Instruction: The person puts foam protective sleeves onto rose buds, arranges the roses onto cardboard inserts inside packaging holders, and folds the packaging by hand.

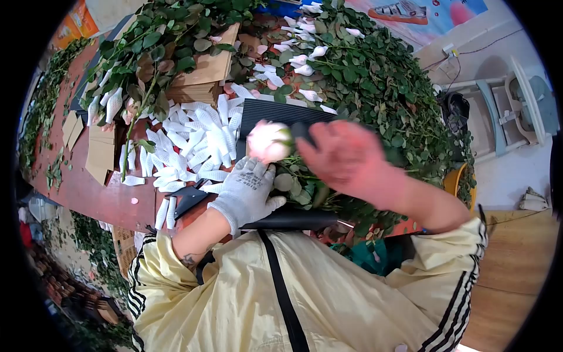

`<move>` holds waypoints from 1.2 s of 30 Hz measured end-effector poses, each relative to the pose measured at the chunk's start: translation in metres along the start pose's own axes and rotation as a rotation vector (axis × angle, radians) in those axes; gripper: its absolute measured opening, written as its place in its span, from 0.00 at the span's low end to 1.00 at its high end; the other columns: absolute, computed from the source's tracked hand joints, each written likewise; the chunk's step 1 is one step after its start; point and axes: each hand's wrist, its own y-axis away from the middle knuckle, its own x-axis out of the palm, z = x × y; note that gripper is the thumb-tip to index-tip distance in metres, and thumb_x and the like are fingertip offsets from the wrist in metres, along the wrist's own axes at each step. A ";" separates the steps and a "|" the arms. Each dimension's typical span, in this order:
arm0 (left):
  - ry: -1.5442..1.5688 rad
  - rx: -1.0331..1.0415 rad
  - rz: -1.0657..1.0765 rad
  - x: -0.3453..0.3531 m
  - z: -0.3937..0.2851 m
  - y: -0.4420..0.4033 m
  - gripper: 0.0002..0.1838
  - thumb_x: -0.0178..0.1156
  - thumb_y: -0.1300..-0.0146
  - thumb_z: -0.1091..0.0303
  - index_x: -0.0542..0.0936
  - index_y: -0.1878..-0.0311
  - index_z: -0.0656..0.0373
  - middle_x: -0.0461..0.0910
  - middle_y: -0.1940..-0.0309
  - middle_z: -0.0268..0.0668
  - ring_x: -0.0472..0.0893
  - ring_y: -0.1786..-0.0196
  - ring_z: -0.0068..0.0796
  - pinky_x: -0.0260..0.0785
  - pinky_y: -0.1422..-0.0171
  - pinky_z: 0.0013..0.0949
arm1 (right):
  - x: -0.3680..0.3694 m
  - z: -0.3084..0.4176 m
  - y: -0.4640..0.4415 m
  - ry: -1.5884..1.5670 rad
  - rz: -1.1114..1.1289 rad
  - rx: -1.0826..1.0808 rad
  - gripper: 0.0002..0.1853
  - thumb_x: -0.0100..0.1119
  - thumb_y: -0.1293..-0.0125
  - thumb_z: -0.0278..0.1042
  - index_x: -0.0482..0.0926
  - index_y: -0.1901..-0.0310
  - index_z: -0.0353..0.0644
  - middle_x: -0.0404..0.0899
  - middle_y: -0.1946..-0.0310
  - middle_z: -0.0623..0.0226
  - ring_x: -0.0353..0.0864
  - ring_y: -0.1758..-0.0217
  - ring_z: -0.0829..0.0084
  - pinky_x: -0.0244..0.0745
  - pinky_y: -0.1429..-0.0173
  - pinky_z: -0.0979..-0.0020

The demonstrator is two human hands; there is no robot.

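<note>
A pink rose (267, 142), slightly blurred, lies in front of a black ribbed board (278, 111). My left hand (249, 185), in a white knit glove, has its fingertips at the lower edge of the bloom. Its fingers are stretched out and its thumb is apart. My bare right hand (346, 152) is to the right of the rose, smeared by motion. A dark blurred patch is by its fingers, and I cannot make out whether it holds something. Many white foam net sleeves (199, 132) lie heaped left of the board.
Leafy rose stems (375, 88) with white-netted buds (305, 70) cover the table's right side. More stems (170, 41) lie at the back left, by brown cardboard sheets (205, 64). A black rolled edge (293, 220) is near my body. White plastic chairs (504, 111) stand at right.
</note>
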 end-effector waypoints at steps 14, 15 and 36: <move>-0.009 0.044 -0.157 0.018 0.000 0.003 0.33 0.54 0.39 0.49 0.70 0.40 0.69 0.63 0.34 0.54 0.60 0.29 0.47 0.47 0.24 0.43 | 0.154 0.049 0.018 -0.289 0.136 0.073 0.19 0.54 0.44 0.37 0.76 0.49 0.50 0.76 0.55 0.64 0.80 0.64 0.66 0.75 0.61 0.68; -0.011 0.044 -0.155 0.017 0.000 0.002 0.33 0.54 0.39 0.49 0.70 0.40 0.69 0.63 0.34 0.54 0.60 0.29 0.47 0.47 0.24 0.43 | 0.154 0.050 0.018 -0.288 0.166 0.095 0.19 0.54 0.44 0.37 0.76 0.49 0.51 0.76 0.54 0.63 0.80 0.64 0.66 0.75 0.61 0.68; 0.493 0.119 -0.501 0.015 0.057 0.028 0.19 0.56 0.40 0.59 0.79 0.50 0.60 0.78 0.53 0.46 0.76 0.47 0.45 0.66 0.41 0.42 | 0.168 0.049 0.035 -0.312 0.151 0.081 0.21 0.57 0.49 0.37 0.79 0.50 0.51 0.77 0.55 0.65 0.78 0.54 0.65 0.75 0.54 0.64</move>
